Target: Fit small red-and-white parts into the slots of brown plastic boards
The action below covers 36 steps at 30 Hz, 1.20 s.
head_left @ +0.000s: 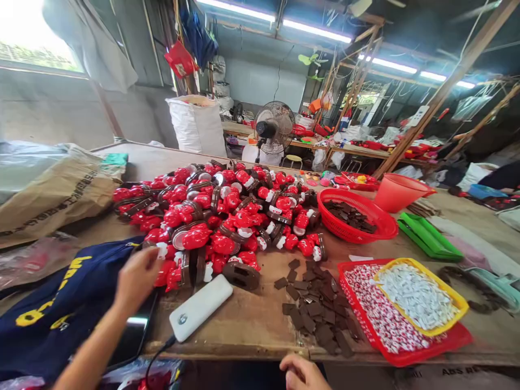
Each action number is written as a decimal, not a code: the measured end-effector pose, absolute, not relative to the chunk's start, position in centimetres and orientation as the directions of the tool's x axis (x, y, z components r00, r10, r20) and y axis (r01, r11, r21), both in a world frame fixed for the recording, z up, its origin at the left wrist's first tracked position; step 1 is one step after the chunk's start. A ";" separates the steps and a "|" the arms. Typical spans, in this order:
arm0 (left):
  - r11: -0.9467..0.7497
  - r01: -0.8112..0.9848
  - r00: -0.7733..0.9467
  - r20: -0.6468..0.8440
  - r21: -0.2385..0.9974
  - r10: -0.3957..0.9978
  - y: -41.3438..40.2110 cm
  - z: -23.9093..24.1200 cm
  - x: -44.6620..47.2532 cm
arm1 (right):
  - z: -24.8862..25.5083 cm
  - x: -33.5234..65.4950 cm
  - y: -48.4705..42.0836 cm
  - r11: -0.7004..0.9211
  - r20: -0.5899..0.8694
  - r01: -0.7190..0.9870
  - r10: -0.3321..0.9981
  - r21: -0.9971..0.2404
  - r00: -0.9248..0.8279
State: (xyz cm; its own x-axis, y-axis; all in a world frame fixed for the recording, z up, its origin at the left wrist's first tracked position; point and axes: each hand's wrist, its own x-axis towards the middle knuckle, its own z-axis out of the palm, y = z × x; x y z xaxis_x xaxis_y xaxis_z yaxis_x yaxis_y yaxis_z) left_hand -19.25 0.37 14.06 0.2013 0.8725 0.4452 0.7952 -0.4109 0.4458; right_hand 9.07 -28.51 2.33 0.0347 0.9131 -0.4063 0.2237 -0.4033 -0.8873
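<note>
Red toy pile (pixel 227 216) at 12 o'clock; your left hand (pixel 136 281) pinches its near edge piece, fingers together. Right hand (pixel 304 374) loosely curled, empty, at worktop (pixel 252 325) edge.

Ahead of my left hand (pixel 136 281) the heaped pile of red plastic toy figures (pixel 219 216) blocks the way. Bare wooden bench (pixel 252 319) lies open between the white power bank (pixel 200 307) and the scattered dark brown flat pieces (pixel 314 309); the near edge seems free.

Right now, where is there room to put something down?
Bare wood lies between the power bank and the brown chips, and behind the toys near the sack. The middle and the trays are crowded.
</note>
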 end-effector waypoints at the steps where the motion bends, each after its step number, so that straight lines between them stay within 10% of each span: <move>1: -0.490 0.755 0.315 0.414 0.435 0.854 -1.5 13.3 -16.6 | 3.2 9.4 -28.2 -0.379 -0.379 0.246 0.924 -0.892 0.048; 7: -0.839 0.511 0.824 0.171 0.185 0.540 -7.0 11.5 -3.6 | 7.4 12.9 -28.1 -0.295 -0.199 0.420 0.946 -0.858 0.258; 17: -0.726 0.520 0.796 0.052 0.451 0.603 -3.5 11.8 0.9 | 7.4 24.3 -32.7 -0.285 0.167 0.539 0.748 -0.793 0.642; 21: -0.550 0.536 0.698 0.031 0.641 0.716 -7.0 12.1 1.8 | 7.1 29.2 -31.6 -0.314 0.333 0.686 0.695 -0.657 0.637; 27: -0.076 0.451 0.569 -0.221 0.889 0.792 -13.6 10.7 0.7 | 3.8 32.0 -28.0 -0.296 0.184 0.731 0.848 -0.615 0.498; 36: 0.534 -0.114 0.499 -0.416 0.838 0.760 -18.7 9.3 0.9 | 2.8 32.2 -27.9 -0.316 0.124 0.673 0.845 -0.669 0.520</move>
